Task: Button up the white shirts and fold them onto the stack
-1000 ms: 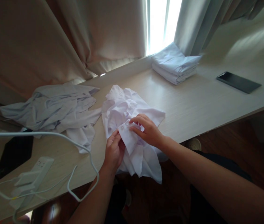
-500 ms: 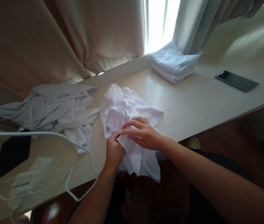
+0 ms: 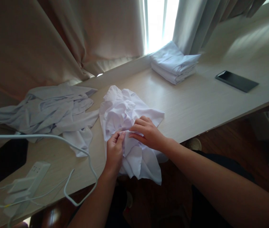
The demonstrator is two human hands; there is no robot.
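A crumpled white shirt [image 3: 129, 107] lies at the table's front edge, its lower part hanging over the side. My left hand [image 3: 114, 149] is closed, with thumb and fingers pinching a fold of the cloth. Just to its right, my right hand [image 3: 149, 133] grips the same edge between thumb and fingers, its fingers bent over the fabric. The stretch of cloth between the two hands is short. What lies under the fingers is partly hidden.
More rumpled white clothing [image 3: 51, 110] lies to the left. A folded white stack [image 3: 172, 65] stands by the window, with a phone [image 3: 237, 81] farther right. At the lower left are a power strip [image 3: 38, 171], a looping white cable [image 3: 90, 161] and a flat black object [image 3: 9, 160].
My left thumb has come up onto the cloth edge, and my right fingers have drawn back slightly right and bent more. The whole view has shifted a little.
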